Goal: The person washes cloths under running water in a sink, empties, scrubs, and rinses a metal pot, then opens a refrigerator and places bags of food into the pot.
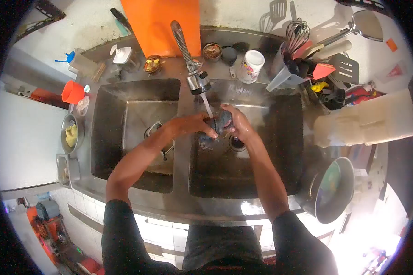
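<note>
Water runs from the faucet (pixel 198 83) down onto a dark, wet object (pixel 223 121) held between my two hands over the right sink basin (pixel 270 160). My left hand (pixel 202 124) grips it from the left, with thumb and fingers around its edge. On the other side, my right hand (pixel 237 123) is closed on the same object, fingers curled over its top. What the object is cannot be made out. Below my hands, the drain (pixel 237 143) shows partly.
The left basin (pixel 137 114) has a drain fitting. Behind the sink stand a soap dispenser (pixel 121 56), a floral white container (pixel 251 67) and a utensil holder (pixel 287 68). A metal pot (pixel 335 190) is at the right, an orange cup (pixel 73 92) at the left.
</note>
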The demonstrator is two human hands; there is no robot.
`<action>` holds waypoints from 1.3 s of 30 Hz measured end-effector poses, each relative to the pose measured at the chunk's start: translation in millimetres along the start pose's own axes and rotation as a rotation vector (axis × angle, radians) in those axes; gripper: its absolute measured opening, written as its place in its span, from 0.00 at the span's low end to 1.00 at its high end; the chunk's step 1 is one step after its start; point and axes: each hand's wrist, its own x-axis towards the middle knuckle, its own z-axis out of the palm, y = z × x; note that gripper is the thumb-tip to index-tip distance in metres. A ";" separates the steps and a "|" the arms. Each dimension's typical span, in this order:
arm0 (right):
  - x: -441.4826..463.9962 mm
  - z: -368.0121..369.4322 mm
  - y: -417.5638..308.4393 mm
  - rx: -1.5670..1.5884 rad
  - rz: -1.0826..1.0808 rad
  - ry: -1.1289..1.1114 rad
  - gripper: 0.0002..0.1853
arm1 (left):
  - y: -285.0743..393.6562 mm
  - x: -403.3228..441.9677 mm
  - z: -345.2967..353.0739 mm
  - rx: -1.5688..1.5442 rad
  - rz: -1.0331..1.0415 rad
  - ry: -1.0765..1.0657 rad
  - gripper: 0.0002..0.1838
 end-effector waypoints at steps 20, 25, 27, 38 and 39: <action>28.4 -21.8 46.0 0.205 0.017 0.189 0.16 | -28.8 24.5 70.1 0.475 0.362 0.782 0.21; 39.4 -22.8 42.6 -0.114 -0.106 0.279 0.20 | -42.7 -3.8 52.3 -0.018 0.564 0.421 0.23; 34.2 -18.8 31.6 -0.206 -0.118 0.273 0.23 | -7.6 -22.4 41.4 -0.787 0.100 0.101 0.25; 17.9 5.4 3.9 -0.683 -0.335 0.137 0.32 | 9.8 -32.4 37.8 -0.707 0.447 -0.218 0.16; 22.3 1.7 9.3 -0.783 -0.476 0.160 0.33 | 7.3 -27.7 37.4 -0.595 0.500 -0.176 0.15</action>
